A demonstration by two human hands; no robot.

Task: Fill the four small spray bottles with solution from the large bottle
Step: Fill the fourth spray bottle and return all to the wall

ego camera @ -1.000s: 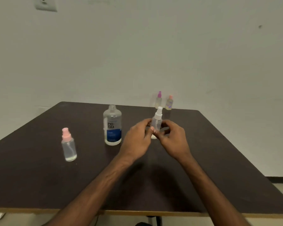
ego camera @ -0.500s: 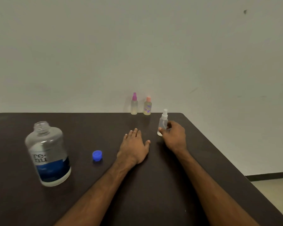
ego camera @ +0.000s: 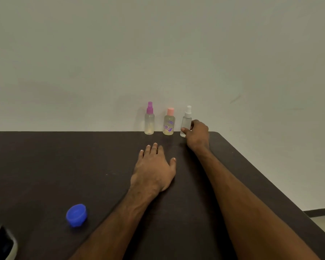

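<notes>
Fingers (ego camera: pixel 184 130) of the right hand (ego camera: pixel 198 135) seemingly pinch the white-capped spray bottle (ego camera: pixel 186 121); left hand (ego camera: pixel 154 169) rests flat.

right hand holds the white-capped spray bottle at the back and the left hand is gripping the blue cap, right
No: in the head view the left hand lies flat on the table, gripping nothing; the blue cap lies apart from it. The right hand does hold the white-capped spray bottle.

My right hand (ego camera: pixel 197 136) has carried the white-capped spray bottle (ego camera: pixel 186 121) from mid-table to the far edge, just beside the peach-capped bottle (ego camera: pixel 169 124). My left hand (ego camera: pixel 154 171), gripping it a second ago, now lies flat on the table (ego camera: pixel 45 166). The large bottle (ego camera: pixel 0 244) has slipped to my view's lower-left corner.
</notes>
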